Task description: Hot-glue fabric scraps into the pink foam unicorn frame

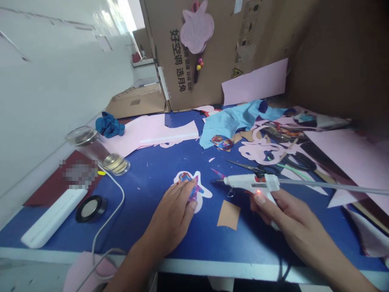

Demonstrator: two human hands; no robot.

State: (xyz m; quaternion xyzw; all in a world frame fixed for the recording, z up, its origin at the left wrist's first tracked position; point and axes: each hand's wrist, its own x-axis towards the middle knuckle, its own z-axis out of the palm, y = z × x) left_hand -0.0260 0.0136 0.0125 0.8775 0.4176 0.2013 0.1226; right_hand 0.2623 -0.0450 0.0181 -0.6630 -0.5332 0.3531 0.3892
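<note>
On wht cutout, L hand lies palm-down.

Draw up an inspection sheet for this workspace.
Surface: blue tabletop, with small paper scraps.
Job's things: white cutout with patterned fabric on it; white glue gun, red light lit; clear glue stick at its rear.
Clutter: scissors, tan square, glass cup, light-blue fabric, pink sheets.
Hands: left hand lies on the patterned fabric; right hand grips the glue gun.
Cables: pale cable at left, running past the front edge.
Surroundings: cardboard panel behind, pink cutout hanging on it; white wall at left.
</note>
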